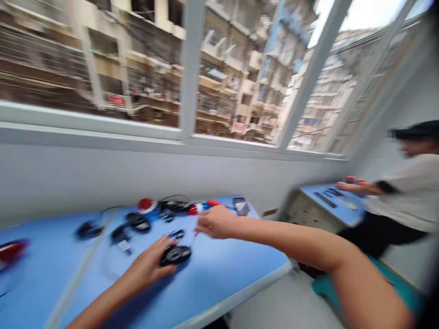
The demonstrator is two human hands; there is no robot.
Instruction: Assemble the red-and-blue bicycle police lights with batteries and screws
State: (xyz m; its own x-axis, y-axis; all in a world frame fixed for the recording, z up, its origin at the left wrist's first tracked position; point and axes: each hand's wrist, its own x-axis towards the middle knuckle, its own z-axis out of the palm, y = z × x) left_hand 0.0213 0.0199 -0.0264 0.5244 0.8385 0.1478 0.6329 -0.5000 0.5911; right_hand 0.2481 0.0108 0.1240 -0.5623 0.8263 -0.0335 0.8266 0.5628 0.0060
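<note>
While reaching forward from the lower left, holds the left hand [156,262] low over the blue table [240,269], with thumb below and fingers above, closed around the near-left edge of a black round piece [176,256]. Extends the right arm from the lower right, bent at the elbow, forearm running nearly level to the left. Brings the fingertips of the right hand [216,222] together in a pinch on a thin reddish item [195,233], just beyond and to the right of the black round piece. Cannot tell whether touching it, or what shape, because of blur and covering fingers. Hides part of the black round piece under the left fingers, and the right palm altogether.

Beyond the left hand, shows dark coiled items [137,222] and a red-topped piece [146,204], too smeared to name surely. Just behind the right hand, shows a red object [213,202], partly covered; farther right, a phone [241,206] lying flat. At far left, cuts off a dark red item [13,252] at the picture's edge.

Well to the right of both hands, shows another person [416,183], cut off by the edge, with hands over a second blue table [339,201], details unclear.
</note>
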